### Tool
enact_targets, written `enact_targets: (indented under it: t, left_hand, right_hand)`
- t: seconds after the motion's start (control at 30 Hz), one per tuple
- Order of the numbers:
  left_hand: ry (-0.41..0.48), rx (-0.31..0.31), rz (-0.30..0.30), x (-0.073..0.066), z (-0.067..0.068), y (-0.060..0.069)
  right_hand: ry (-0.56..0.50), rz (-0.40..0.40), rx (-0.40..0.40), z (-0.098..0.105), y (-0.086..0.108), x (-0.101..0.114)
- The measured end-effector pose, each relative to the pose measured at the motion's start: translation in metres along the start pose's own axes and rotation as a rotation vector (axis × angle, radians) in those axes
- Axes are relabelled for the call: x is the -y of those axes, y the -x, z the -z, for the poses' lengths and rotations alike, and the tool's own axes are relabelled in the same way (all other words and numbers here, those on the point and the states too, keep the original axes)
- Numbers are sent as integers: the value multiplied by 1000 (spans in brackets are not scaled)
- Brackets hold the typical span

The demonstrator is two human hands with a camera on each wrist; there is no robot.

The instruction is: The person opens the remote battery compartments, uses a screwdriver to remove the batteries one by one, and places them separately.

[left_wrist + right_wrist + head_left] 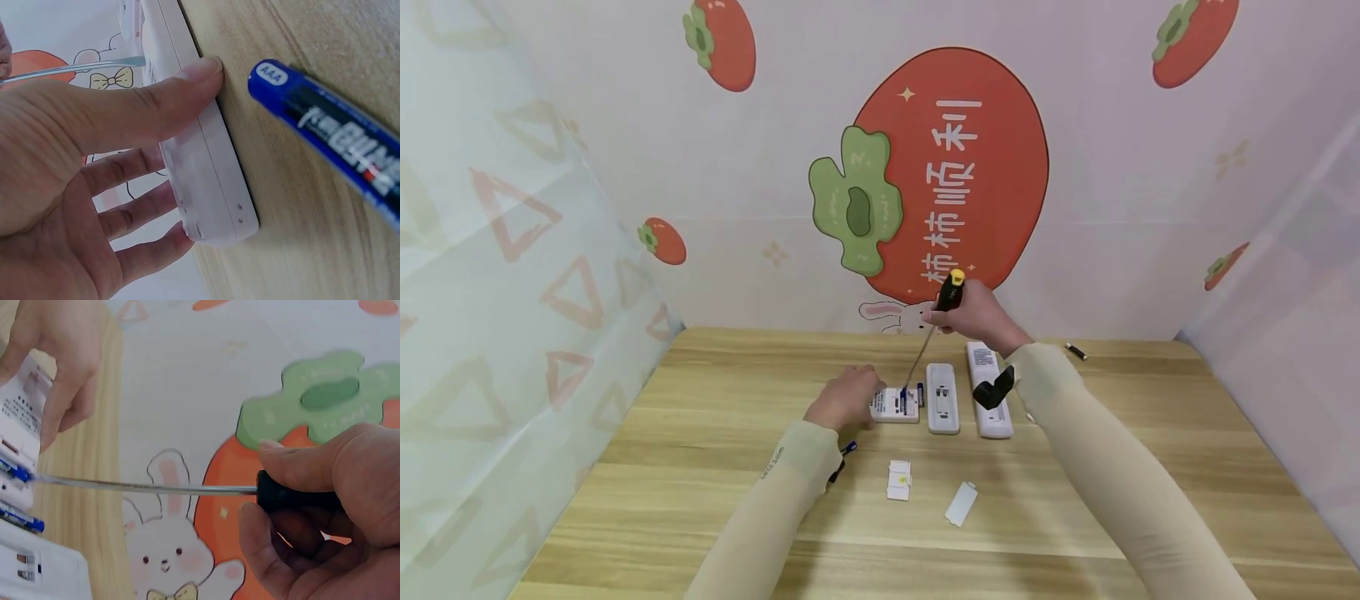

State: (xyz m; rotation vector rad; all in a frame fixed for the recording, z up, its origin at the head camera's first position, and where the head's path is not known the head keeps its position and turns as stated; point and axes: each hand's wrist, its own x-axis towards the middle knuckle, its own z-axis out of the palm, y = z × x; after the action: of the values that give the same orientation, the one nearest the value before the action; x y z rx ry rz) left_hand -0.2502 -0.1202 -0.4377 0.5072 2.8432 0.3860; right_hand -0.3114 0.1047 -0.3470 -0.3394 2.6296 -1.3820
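Note:
My left hand [845,397] holds a white remote control [883,408] flat on the table, thumb on one side and fingers on the other in the left wrist view. In its open compartment lies a blue battery [14,469]. High on the right, my right hand [976,315] grips a screwdriver [951,292] by its black and yellow handle. The metal shaft [156,488] slants down, and its tip is at the end of that battery. A second blue battery [22,517] lies just beside the remote. Near my left wrist lies a blue AAA battery [331,131].
Right of the held remote lies a smaller white remote [942,417] with its compartment open. Beyond it, a long white remote [996,425] sits partly behind the right wrist's black camera. Two loose covers, one white [898,481] and one pale [961,504], lie nearer. A dark battery [1076,352] lies far right.

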Motion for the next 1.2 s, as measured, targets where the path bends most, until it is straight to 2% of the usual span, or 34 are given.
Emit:
enact_targets:
  t: [0.1,0.2,0.4,0.53,0.87,1.2]
  left_hand:
    - [-1,-6,-3,1,-1,-1]
    - [0,-7,-2,1,-2,-2]
    - [1,1,17,0,-1,-1]
    - [1,9,28,-1,0,-1]
    - [-7,7,20,-1,1,-2]
    - [-42,9,-4,-1,1,-1]
  right_hand:
    - [-72,-41,-11,2,-2,-5]
    - [-100,-63,-18,3,-4,-7]
    - [-97,-70,-21,3,-5,-7]
    - [-88,-99,4,4,-6,-3]
    - [-155,-145,52,9,-17,-4]
    - [-133,-158,107,12,-27,-5]
